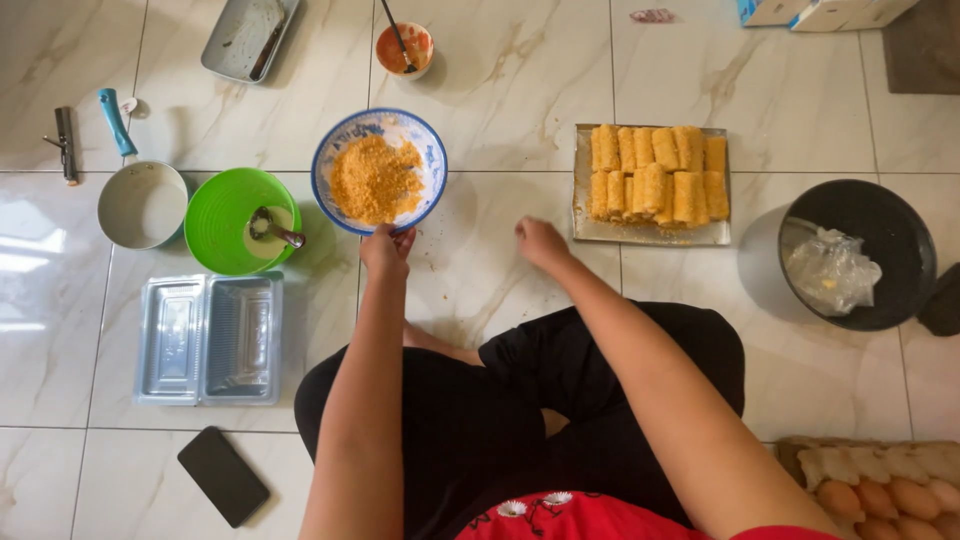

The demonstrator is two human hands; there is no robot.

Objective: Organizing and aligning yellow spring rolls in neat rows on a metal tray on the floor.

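- Left hand (386, 247): fingers curled at the near rim of the blue-and-white bowl (432, 158); touching or pinching the rim, which one cannot be told. Nothing else is visibly held
- Right hand (540, 241): loosely closed, knuckles up, resting on or just above the floor tiles (500, 90); whether it holds anything cannot be told
- Bowl: contains orange breadcrumbs (375, 178); it lies directly ahead of the left hand and to the left of the right hand. The left hand is the nearer one
- Tray (650, 236): carries breaded rolls (657, 173) in two rows, ahead and to the right of the right hand, near but apart. The rows run left to right; each roll's long axis points away from the person
- Green bowl (220, 205) with a spoon (276, 228) sits just beside the crumb bowl, on its left
- Clear plastic box (209, 338) lies open, left of the left forearm
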